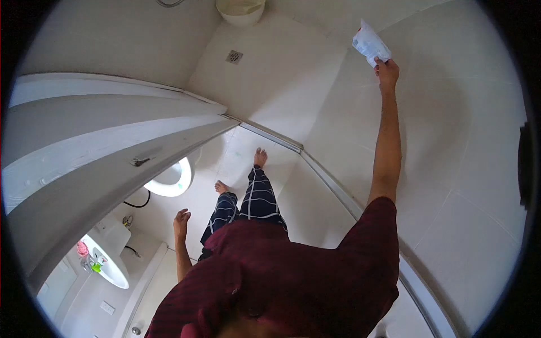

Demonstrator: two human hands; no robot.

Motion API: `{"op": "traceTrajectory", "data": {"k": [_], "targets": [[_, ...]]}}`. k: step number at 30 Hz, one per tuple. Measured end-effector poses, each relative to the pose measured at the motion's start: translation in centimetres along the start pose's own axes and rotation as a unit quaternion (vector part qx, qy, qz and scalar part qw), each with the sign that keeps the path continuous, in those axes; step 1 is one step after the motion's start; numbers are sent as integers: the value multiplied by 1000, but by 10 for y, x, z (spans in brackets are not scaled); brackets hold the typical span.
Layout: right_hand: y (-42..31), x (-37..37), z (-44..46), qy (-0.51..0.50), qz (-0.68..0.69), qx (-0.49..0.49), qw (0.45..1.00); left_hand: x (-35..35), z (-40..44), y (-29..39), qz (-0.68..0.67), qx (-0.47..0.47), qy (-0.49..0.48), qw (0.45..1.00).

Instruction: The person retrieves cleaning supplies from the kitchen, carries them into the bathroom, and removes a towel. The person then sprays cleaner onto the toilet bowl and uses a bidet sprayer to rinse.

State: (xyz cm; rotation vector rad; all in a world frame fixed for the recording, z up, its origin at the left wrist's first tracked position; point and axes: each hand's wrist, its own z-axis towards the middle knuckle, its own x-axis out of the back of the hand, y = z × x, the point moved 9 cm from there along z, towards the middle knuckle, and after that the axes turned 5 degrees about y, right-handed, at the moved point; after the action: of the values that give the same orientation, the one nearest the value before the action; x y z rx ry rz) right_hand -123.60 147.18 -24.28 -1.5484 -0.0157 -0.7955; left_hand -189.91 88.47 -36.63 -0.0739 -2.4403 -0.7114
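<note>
My right hand [387, 74] is stretched far out at the upper right, with its fingers closed on the lower end of a white plastic packet [370, 44]. The packet looks crumpled, with a touch of red near its top; its print is too small to read. It is held up near the pale tiled wall [434, 118]. My left hand [181, 222] hangs low at my side, its fingers loosely bent and apart, with nothing visible in them. The nearest thing to it is the white toilet [183, 186].
A sliding door panel [129, 163] stands at the left, and a metal floor track [270, 135] crosses before my bare feet. Beyond it are a floor drain [234, 56] and a white bucket [241, 18]. A washbasin [115, 270] is at the lower left.
</note>
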Motion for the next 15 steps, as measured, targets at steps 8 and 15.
{"op": "traceTrajectory", "data": {"k": [8,15], "targets": [[-53,66,-46,89,-45,175,980,-73,30,108,51,-183,-105,976],[-14,68,-48,174,-264,241,917,-81,18,176,46,-233,-106,966]]}}
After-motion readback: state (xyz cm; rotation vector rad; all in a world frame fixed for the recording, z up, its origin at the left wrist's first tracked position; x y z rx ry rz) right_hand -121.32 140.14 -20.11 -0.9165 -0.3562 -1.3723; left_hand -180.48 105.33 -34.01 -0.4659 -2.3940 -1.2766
